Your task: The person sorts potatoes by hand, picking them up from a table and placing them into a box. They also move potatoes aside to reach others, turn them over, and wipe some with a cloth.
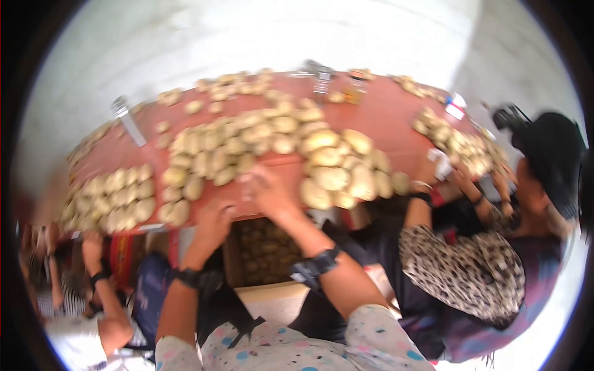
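Potatoes lie in rows and heaps on a red table (272, 173). My left hand (215, 221) is at the table's front edge, its fingers blurred, just right of a short column of potatoes (175, 212). Over the bare red part in the middle is my right hand (266, 187), also smeared by motion. It is between the long potato pile (216, 148) and the heap of larger potatoes (332, 178). Whether either hand holds anything cannot be made out. Both wrists wear dark bands.
Below the table edge stands a box of potatoes (263, 247). A person in a black cap (550, 154) works at another heap (461, 143) on the right. Another person's arm (102, 278) is at the left. A jar (356, 86) and clear containers (129, 122) stand farther back.
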{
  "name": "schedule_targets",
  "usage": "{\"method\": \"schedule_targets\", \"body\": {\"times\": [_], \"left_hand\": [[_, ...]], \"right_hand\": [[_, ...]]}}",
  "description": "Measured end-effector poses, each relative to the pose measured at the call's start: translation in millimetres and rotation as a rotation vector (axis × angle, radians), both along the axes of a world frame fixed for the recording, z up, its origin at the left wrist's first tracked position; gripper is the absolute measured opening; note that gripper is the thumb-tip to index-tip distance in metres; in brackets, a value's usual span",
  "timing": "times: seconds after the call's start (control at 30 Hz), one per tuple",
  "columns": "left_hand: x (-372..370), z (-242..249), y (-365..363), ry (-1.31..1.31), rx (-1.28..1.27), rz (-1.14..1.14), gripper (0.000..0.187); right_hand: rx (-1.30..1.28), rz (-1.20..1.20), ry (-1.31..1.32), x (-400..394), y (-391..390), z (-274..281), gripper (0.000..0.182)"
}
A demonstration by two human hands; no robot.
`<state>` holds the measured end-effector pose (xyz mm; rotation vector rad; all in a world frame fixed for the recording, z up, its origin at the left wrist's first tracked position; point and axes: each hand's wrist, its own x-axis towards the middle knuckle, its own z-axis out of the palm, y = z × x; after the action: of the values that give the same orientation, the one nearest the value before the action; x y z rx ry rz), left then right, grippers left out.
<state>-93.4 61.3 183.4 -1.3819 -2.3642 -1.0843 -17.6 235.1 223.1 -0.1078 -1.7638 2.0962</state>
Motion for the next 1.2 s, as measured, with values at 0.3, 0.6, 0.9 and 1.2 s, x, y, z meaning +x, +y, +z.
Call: {"method": "schedule_targets", "body": {"times": [0.3,0.6,0.9,1.2], "left_hand": [[7.8,-3.1,7.3,0.412,-0.504,0.273,0.025],[21.3,-6.8,8.3,0.381,-0.508,0.237,0.046],[26.9,-18.2,10.0,0.403,-0.433,0.226,0.056],[20.5,-22.7,-10.0,0.394,-0.598,0.309,0.067]], "right_hand": [[0.123,-0.03,0.024,3.4,0.7,8.0,0.015],[0.063,0.035,0.052,4.2,-3.5,8.9,0.014],[0.099,0.047,0.067,-6.6,-4.9,-6.8,0.006],[0.076,0.084,0.009,7.8,-11.6,5.6,0.022]]}}
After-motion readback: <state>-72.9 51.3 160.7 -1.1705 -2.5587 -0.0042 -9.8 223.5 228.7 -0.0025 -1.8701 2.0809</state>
